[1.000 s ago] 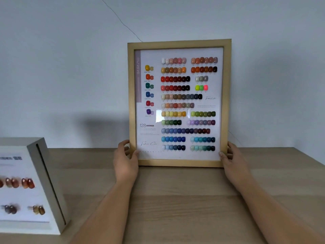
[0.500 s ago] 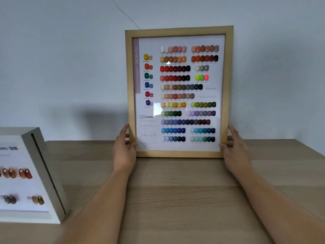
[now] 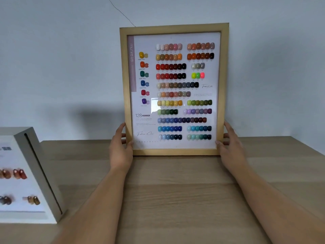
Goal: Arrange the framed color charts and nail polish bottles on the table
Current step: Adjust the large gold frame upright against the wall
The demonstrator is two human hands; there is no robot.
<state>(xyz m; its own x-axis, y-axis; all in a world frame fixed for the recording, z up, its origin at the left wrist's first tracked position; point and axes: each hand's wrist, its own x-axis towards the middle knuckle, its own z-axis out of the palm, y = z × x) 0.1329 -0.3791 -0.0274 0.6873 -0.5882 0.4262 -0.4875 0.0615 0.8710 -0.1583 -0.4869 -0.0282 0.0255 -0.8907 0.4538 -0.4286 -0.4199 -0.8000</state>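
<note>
Forearms reach over the light wooden table (image 3: 175, 199). At near left stands a white box-framed chart with brown nail samples (image 3: 26, 173). Farther, the left hand (image 3: 120, 150) and right hand (image 3: 230, 148) grip the lower sides of the upright wooden-framed color chart (image 3: 173, 152), fingers wrapped behind, its bottom edge on the table near the pale wall (image 3: 52, 59).

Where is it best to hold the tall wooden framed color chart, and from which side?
Probably the lower side rails of the wooden framed color chart, one grip from each side, as the left hand and right hand do now: it stands upright and tall.
</note>
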